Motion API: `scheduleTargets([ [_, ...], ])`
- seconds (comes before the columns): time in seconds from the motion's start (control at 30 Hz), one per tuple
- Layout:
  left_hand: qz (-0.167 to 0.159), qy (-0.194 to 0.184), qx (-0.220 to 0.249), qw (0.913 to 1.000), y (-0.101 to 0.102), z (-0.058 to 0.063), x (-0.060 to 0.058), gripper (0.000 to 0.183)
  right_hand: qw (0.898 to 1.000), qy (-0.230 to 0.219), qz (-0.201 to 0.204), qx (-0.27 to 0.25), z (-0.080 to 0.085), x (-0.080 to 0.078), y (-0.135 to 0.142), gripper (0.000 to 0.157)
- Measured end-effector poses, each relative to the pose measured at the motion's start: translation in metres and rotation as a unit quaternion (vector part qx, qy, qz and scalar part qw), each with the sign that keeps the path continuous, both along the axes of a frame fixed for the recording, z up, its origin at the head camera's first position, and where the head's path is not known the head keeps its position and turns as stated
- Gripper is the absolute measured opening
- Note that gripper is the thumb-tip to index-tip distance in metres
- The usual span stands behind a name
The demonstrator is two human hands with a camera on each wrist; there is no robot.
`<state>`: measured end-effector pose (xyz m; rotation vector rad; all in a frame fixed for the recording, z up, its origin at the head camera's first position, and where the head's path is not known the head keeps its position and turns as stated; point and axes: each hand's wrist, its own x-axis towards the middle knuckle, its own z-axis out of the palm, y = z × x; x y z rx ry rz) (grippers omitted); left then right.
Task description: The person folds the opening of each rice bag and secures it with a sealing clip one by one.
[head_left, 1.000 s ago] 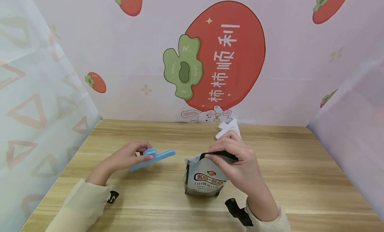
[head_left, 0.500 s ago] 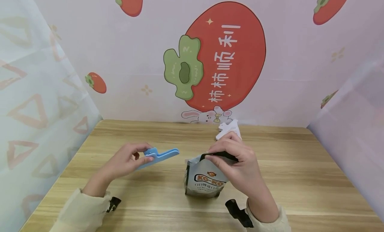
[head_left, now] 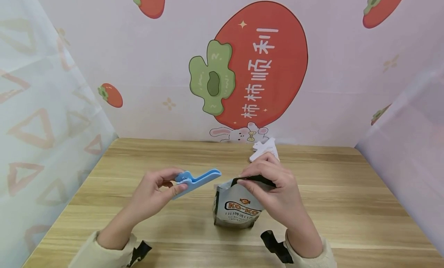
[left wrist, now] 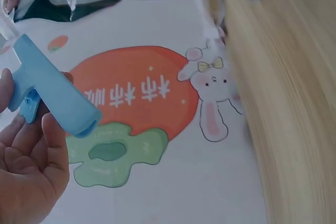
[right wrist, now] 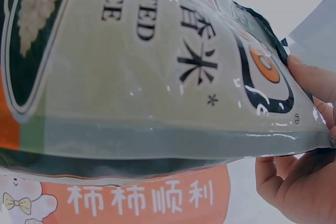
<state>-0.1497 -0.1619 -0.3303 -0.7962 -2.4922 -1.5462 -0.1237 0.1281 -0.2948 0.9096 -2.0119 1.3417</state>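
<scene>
My left hand point(head_left: 154, 194) grips a light-blue bag clip point(head_left: 204, 178) by its handles, thumb on one side and fingers on the other. In the left wrist view the long bar of the blue clip point(left wrist: 60, 90) points away from the palm. To its right stands a bag of rice point(head_left: 239, 213) with a KO-KO label, upright on the table. My right hand point(head_left: 277, 189) pinches the dark folded top edge of the bag. The clip's tip is just left of the bag's upper corner, apart from it. Printed rice grains and lettering show on the rice bag point(right wrist: 121, 82) in the right wrist view.
Behind the right hand, a white clip-shaped piece point(head_left: 263, 148) lies near the back edge of the wooden table point(head_left: 333, 198). A printed cloth backdrop point(head_left: 145, 67) with persimmons rises behind, and cloth panels stand at both sides.
My left hand has carried the blue clip rightward and slightly up toward the bag, and the clip's bars now show a gap between them. The right hand keeps its pinch on the bag's top.
</scene>
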Motion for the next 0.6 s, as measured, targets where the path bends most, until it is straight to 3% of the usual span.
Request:
scheduleTargets([
  [0.3,0.017,0.019,0.023,0.9994,0.007,0.005,0.012,0.017,1.0,-0.004,-0.003,0.002,-0.001,0.0,0.0,0.029],
  [0.6,0.022,0.008,0.026,0.9994,0.009,0.007,0.019,0.018,1.0,-0.002,-0.002,0.001,-0.001,-0.001,0.0,0.029],
])
